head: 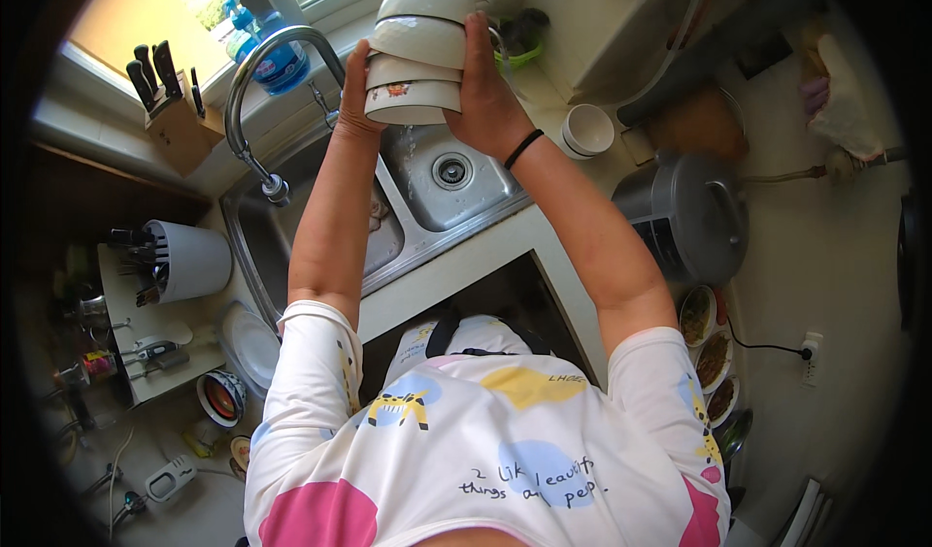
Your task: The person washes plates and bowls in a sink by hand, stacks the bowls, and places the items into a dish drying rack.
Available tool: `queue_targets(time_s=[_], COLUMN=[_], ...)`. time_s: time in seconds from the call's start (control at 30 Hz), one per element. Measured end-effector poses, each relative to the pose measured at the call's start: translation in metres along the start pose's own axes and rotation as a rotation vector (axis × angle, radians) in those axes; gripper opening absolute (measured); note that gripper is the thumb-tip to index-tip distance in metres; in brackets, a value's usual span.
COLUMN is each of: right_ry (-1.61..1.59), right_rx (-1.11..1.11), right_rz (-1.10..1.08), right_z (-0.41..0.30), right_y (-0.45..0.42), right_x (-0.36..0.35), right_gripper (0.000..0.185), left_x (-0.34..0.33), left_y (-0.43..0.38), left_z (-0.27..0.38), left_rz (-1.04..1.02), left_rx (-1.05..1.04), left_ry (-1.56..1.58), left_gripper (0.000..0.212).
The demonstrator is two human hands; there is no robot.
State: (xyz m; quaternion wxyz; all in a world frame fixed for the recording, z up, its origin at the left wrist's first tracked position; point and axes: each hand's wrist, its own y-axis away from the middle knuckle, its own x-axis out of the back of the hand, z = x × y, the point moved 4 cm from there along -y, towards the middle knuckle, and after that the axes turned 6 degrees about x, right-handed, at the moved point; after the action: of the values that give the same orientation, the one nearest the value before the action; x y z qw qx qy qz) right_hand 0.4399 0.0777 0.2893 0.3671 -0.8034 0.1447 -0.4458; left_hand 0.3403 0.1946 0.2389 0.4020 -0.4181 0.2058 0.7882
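My left hand (358,95) and my right hand (484,95) grip a nested stack of several white bowls (419,41) from both sides. The stack is raised over the double-basin steel sink (393,190), and its rims point down towards me. One bowl near the bottom bears a small red and orange print. Drops of water (410,139) fall beneath it into the right basin, where a round drain strainer (451,171) shows. In the left basin, a pale crumpled cloth-like thing (377,213) is partly hidden by my left forearm. A curved chrome faucet (240,103) arches over that basin.
White bowls (587,130) stand right of the sink, near a grey lidded appliance (684,216) and dishes of food (713,361). Left are a knife block (178,128), a blue pump bottle (280,63), a utensil holder (193,259) and white plates (251,347).
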Motion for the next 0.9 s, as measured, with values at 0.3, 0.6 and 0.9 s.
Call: queue_targets(time_s=[0.3,0.6,0.9], right_ry=[0.07,0.091,0.133], right_rx=[0.046,0.022,0.041], right_rz=[-0.002,0.013,0.014], right_z=[-0.009,-0.016,-0.028], right_y=[-0.011,-0.008,-0.005], right_x=[-0.004,0.0,-0.001], right_gripper=[0.099,0.098,0.092], left_x=[0.0,0.0,0.003], left_y=[0.002,0.005,0.012], left_z=[0.024,0.021,0.008], left_rz=[-0.058,-0.041,-0.02], left_rx=[-0.051,-0.017,-0.02], left_ry=[-0.059,-0.133,-0.069], left_gripper=[0.061,0.066,0.067])
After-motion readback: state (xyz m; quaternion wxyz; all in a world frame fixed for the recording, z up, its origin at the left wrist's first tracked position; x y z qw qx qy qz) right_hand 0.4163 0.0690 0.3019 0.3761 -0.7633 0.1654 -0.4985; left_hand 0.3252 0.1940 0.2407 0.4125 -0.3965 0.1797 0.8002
